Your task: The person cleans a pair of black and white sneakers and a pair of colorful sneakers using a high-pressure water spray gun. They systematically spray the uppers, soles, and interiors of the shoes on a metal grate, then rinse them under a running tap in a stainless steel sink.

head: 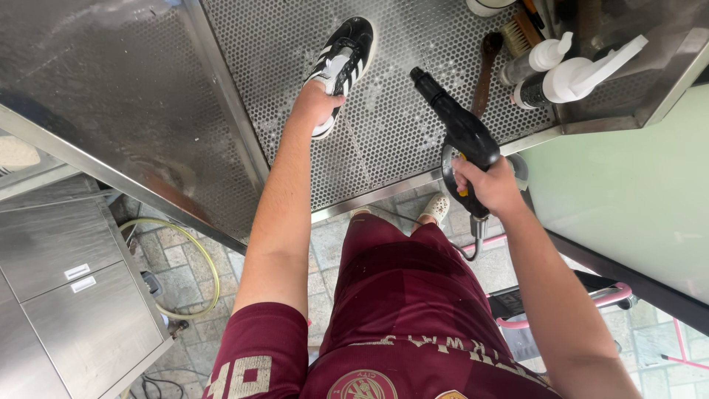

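A black sneaker with white stripes (346, 52) lies on the perforated metal wash surface (384, 125). My left hand (316, 101) grips its heel end, fingers inside the shoe opening. In my right hand (487, 185) is a black spray gun (458, 125) with a yellow trigger, its nozzle aimed up toward the area just right of the sneaker. A hose runs down from the gun's handle.
Two white spray bottles (569, 74) and brushes (517, 33) sit at the back right of the basin. A steel cabinet (74, 295) stands at left with a yellowish hose (199, 258) on the stone floor. A pink-framed cart (561, 303) stands at right.
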